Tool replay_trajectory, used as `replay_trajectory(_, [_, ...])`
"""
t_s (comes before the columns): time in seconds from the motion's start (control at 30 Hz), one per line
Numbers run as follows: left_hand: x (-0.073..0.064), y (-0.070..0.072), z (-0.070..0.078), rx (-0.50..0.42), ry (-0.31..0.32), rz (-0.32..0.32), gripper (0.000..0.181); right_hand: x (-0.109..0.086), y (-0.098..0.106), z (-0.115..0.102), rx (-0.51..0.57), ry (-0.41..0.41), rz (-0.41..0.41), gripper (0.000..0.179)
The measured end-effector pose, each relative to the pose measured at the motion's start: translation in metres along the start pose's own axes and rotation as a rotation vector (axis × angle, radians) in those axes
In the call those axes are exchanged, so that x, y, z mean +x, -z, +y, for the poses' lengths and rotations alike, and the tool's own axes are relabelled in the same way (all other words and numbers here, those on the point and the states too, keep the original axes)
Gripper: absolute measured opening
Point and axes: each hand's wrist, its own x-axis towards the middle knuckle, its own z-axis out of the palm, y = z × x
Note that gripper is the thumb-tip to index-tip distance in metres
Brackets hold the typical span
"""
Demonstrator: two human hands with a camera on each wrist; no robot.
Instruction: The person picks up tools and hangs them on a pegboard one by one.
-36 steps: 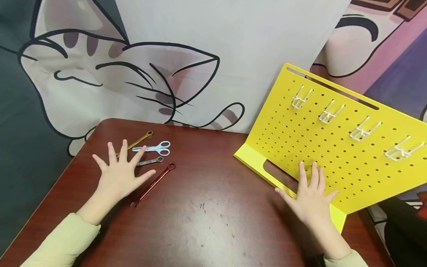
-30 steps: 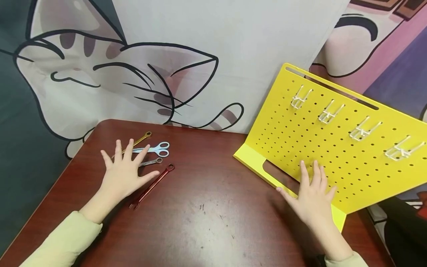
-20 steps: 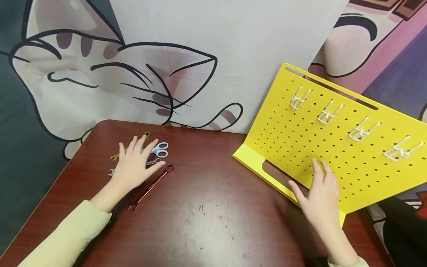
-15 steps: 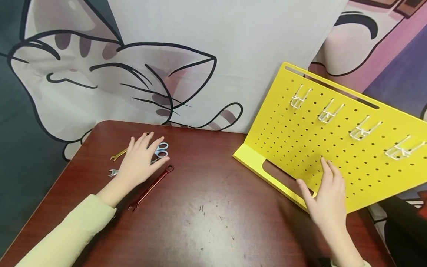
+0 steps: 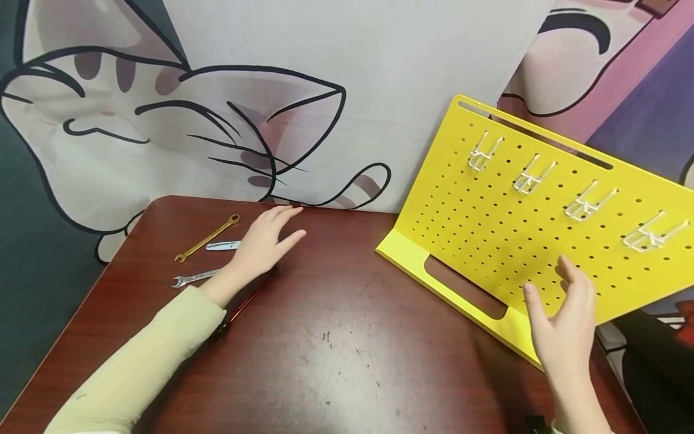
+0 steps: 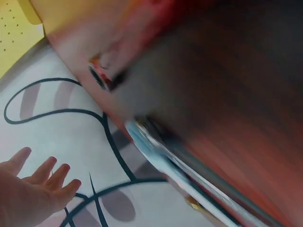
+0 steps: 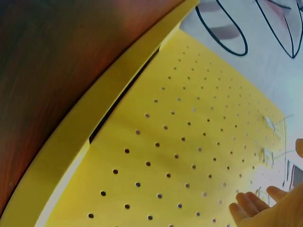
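- a wall backdrop (image 5: 390,72) printed with a smiling cartoon cat stands behind everything.
- the dark red-brown wooden table (image 5: 347,367) fills the lower part of the head view, its surface marked with small scratches.
- the yellow pegboard (image 5: 477,223) stands tilted on the table's right side, with a long slot along its top edge and a cut-out in its base.
- the right hand (image 5: 566,319) is in front of the pegboard's right part, below the hooks, fingers loosely bent and thumb held apart; whether a fingertip touches the board, i cannot tell.
- the left hand (image 5: 262,244) is over the tools, fingers extended with small gaps and thumb spread away, a pale green sleeve (image 5: 146,355) behind it.
- the red combination wrench (image 5: 246,304) lies under the left wrist, partly hidden by hand and cuff.
- the gold combination wrench (image 5: 207,239) lies farthest left of the fingers, apart from them, in full view.
- the silver wrench (image 5: 191,279) runs in under the left wrist, only its jaw end and part of its shank showing.
- the light blue scissors (image 5: 222,246) lie between the gold and silver wrenches, blades showing, handles behind the left hand.
- four white wire hooks (image 5: 587,208) sit in a row on the pegboard's upper half.
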Motion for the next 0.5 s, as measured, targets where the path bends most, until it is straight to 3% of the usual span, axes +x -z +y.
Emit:
replay_trajectory(0.4, [0.049, -0.035, 0.031, -0.305, -0.019, -0.029, 0.052, 0.009, 0.015, 0.012, 0.265, -0.028, 0.350, 0.048])
replay_trajectory(0.5, [0.059, -0.045, 0.038, -0.366, -0.023, -0.032, 0.050, 0.012, 0.020, 0.016, 0.276, -0.032, 0.407, 0.046])
